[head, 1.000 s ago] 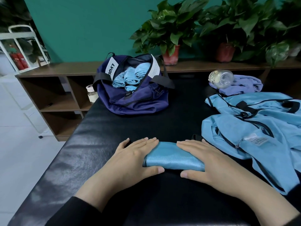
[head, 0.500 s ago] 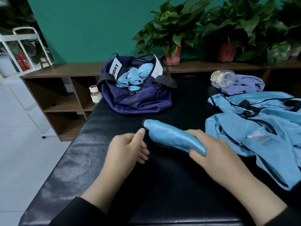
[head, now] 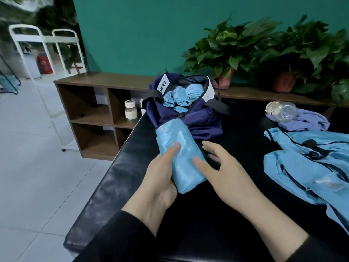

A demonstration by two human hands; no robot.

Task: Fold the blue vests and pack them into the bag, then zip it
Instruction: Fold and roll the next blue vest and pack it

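Our left hand [head: 158, 178] grips the rolled blue vest [head: 180, 156], thumb lying along its top face and the other fingers wrapped underneath at its near end. Our right hand [head: 224, 171] sits just at three o'clock of the roll with fingers spread and relaxed, thumb tip touching the fabric's side; it holds nothing. The roll is lifted above the black bench [head: 117, 182] and angled so its far end points toward twelve o'clock, reaching the front of the navy bag [head: 196, 120].

The bag stands unzipped on the bench at twelve o'clock from our hands, its mouth gaping, and we can see several rolled vests [head: 179, 96] already packed inside it side by side. A white label with dark lettering hangs at the bag's rim.

At three o'clock the unfolded blue vests [head: 306, 167] lie spread in a loose heap on the bench, dark straps and zips showing. Beyond them, at about two o'clock, a clear plastic bottle [head: 281, 110] lies on its side on a crumpled lilac cloth [head: 309, 121].

At ten o'clock a brown shelf unit [head: 90, 108] stands against the green wall, with a small white-capped jar [head: 130, 111] in one compartment. Potted plants [head: 228, 52] line its top toward one o'clock.
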